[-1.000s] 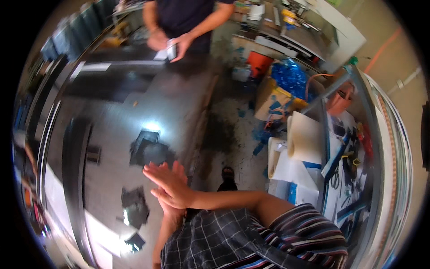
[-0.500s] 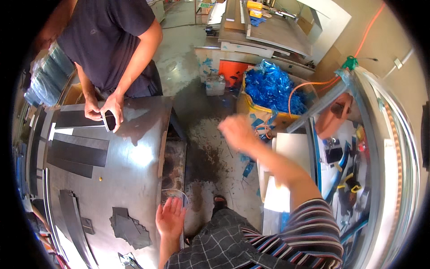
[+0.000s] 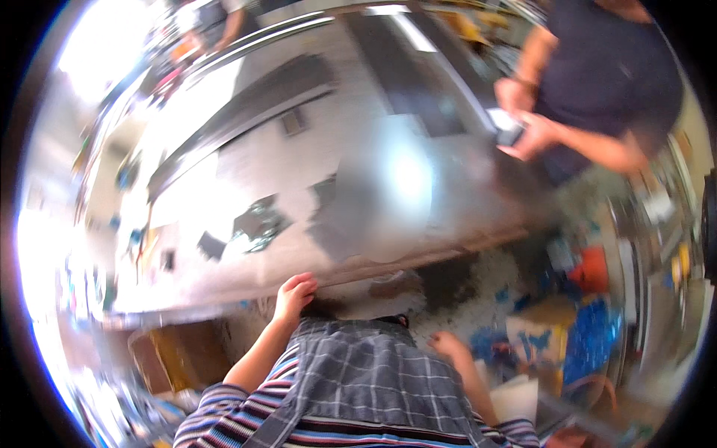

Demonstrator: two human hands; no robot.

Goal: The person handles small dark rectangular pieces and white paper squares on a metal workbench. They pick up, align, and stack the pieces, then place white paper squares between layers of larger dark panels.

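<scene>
My left hand (image 3: 296,294) is at the near edge of a metal-topped table (image 3: 299,263), holding nothing I can see. Its fingers are loosely bent and a little apart. My right hand (image 3: 449,346) hangs low beside my checked apron (image 3: 373,366), over the floor; motion smears its fingers. On the table ahead lie several dark flat pieces (image 3: 336,216) in a loose pile, half lost in glare. Next to them is a crumpled shiny scrap (image 3: 260,222). Farther back rest long dark strips (image 3: 254,104) and a small dark square (image 3: 293,122).
Across the table at the right, a co-worker (image 3: 605,82) in a dark shirt holds a small dark-and-white piece (image 3: 509,133). Blue shiny film (image 3: 594,336) fills a box at the lower right, near an orange panel (image 3: 590,269). A brown carton (image 3: 187,355) stands under the table at left.
My view has swung left to face the table. My left hand has turned from palm-up to the table edge; my raised right arm has dropped to my side.
</scene>
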